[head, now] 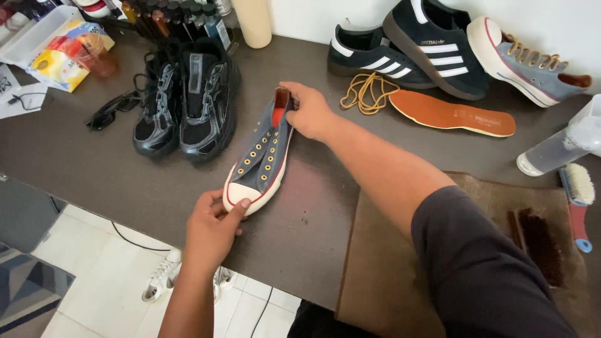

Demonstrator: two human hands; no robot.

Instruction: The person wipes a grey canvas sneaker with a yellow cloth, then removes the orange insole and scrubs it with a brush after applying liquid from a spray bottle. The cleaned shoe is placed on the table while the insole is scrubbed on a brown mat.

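**Two hands on the laceless grey sneaker, toe and heel**

Two hands, one shoe. Largest first: dark brown table [313, 225] carries everything. Brown towel [388, 263] covers its near right corner, with a dark-bristle brush [538, 244] on it and a light-bristle brush with a blue-red handle [579, 203] at the edge.

Back row: pair of black sneakers with white stripes [413, 50], a second grey sneaker [532, 62] with its tan laces in, lying tipped against the wall. Left of centre: pair of black running shoes [184, 103], sunglasses [113, 109] beside them.

Grey sneaker [263, 156] sits mid-table, sole down, toe toward the person, eyelets empty. Its orange insole [451, 112] and a loose tan lace [366, 92] lie just right of it, apart from the shoe.

Left hand [213, 228]: partly closed, thumb on top of the white toe cap, fingers curled at the front edge. Looks like a light pinch, not a full wrap.

Right hand [310, 109]: fingers closed over the heel collar, red lining showing next to them.

Judgement on handling: canvas upper is soft and will fold without the insole, so grip by the rubber toe cap and heel counter as now, keep both ends supported, and keep the sole flat on the table.
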